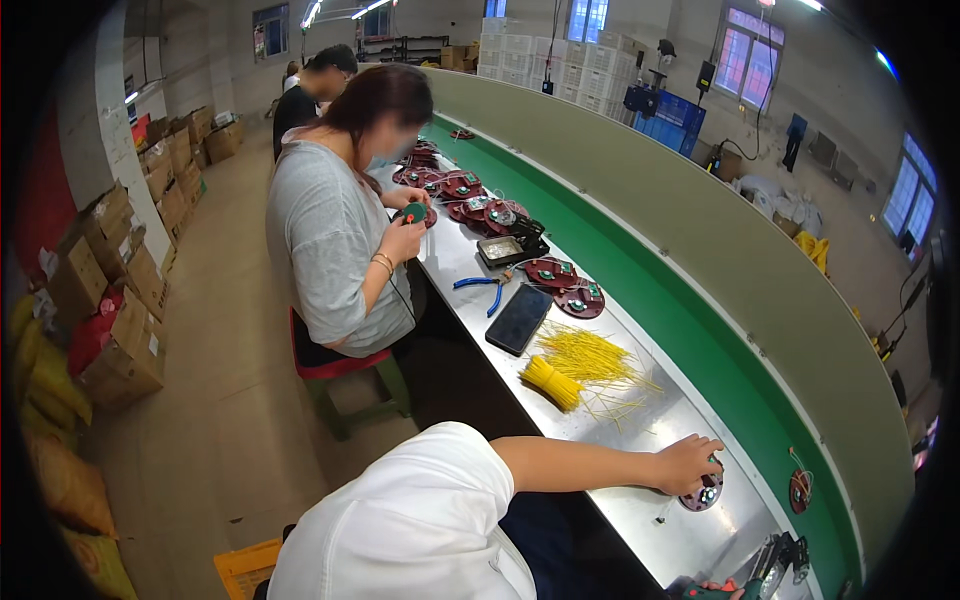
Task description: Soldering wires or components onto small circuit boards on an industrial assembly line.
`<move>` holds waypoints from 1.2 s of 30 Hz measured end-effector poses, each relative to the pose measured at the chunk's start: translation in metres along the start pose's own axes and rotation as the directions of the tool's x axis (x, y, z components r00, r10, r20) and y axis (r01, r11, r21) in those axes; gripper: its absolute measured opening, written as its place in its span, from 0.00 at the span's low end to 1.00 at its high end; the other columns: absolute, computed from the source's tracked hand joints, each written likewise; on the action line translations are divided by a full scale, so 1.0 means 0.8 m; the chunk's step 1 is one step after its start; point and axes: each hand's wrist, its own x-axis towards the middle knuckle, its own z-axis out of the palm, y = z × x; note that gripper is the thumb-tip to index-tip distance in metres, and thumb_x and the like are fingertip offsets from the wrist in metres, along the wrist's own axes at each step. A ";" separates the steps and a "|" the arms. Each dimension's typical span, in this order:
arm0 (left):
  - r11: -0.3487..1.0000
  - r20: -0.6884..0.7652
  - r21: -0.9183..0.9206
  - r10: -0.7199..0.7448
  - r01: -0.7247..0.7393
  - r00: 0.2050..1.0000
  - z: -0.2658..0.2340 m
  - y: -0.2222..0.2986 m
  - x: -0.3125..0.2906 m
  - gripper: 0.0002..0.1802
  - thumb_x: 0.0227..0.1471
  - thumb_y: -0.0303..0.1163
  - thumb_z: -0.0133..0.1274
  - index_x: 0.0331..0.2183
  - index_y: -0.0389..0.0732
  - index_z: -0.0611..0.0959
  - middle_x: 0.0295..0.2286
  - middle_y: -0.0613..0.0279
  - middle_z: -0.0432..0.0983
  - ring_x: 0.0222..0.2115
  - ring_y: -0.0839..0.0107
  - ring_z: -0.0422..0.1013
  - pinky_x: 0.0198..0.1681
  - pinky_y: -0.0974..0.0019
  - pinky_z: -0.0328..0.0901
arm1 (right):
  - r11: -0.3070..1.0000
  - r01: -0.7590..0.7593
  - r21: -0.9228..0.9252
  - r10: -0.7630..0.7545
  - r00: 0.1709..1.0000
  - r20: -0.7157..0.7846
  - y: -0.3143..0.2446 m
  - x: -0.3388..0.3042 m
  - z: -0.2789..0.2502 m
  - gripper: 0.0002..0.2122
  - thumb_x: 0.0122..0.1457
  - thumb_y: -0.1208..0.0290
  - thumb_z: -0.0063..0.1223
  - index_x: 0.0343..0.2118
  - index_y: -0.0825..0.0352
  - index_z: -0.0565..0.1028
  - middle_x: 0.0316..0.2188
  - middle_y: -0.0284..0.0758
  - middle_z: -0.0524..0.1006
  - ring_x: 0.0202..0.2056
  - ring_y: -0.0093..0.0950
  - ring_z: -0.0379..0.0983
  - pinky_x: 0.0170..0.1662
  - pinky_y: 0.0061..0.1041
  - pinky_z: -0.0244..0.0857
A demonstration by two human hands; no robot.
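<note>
My left hand (688,463) reaches across the metal bench, its fingers closed on a round dark red disc (703,497) carrying small electronic parts. A small loose piece (660,520) lies just beside that disc. At the lower edge, my right hand (737,593) shows only in part, around a green hand tool (697,592) with an orange-red part. Close to it stands a black clamp-like fixture (775,565). Most of the right hand and the tool's tip are out of sight.
A yellow wire bundle (552,383), loose yellow wires (585,355), a phone (519,320) and blue-handled pliers (490,285) lie up the bench. Another disc (800,490) rests on the green conveyor belt (700,350). A seated co-worker (335,230) holds a green tool (413,212) over a disc.
</note>
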 end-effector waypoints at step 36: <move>0.980 0.061 -0.170 -0.092 0.101 0.994 -0.006 -0.017 0.006 0.14 0.43 0.32 0.57 0.36 0.42 0.85 0.41 0.53 0.72 0.41 0.53 0.69 0.47 0.56 0.65 | 0.998 0.026 -0.064 -0.026 1.000 -0.006 -0.001 0.002 -0.002 0.18 0.58 0.58 0.49 0.27 0.74 0.74 0.19 0.38 0.70 0.18 0.30 0.65 0.21 0.30 0.64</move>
